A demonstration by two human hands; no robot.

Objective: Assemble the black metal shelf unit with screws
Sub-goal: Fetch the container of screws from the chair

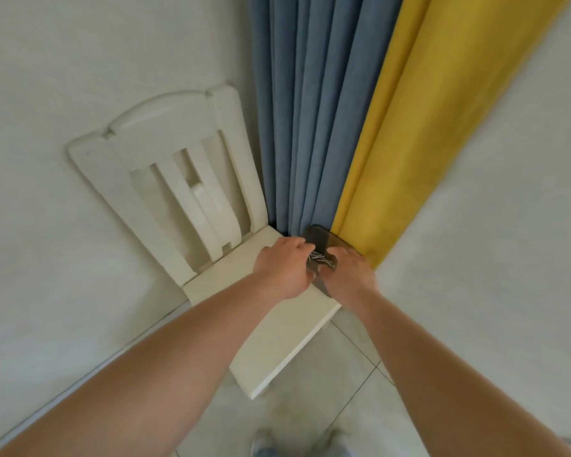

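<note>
A dark, smoky translucent tray (317,238) lies on the far right corner of a white chair seat (277,328), against the curtains. Several small silver screws (320,257) lie in a loose pile on it. My left hand (282,267) reaches in from the left, its fingers curled down onto the pile and pinching at the screws; the fingertips are hidden. My right hand (350,273) comes from the right and grips the tray's near right edge, fingers curled over it. No black metal shelf parts are in view.
The white wooden chair's slatted back (165,169) leans against the left wall. Blue curtains (310,110) and a yellow curtain (419,120) hang behind the seat. Pale floor tiles (337,384) lie below, and my shoes (264,440) show at the bottom edge.
</note>
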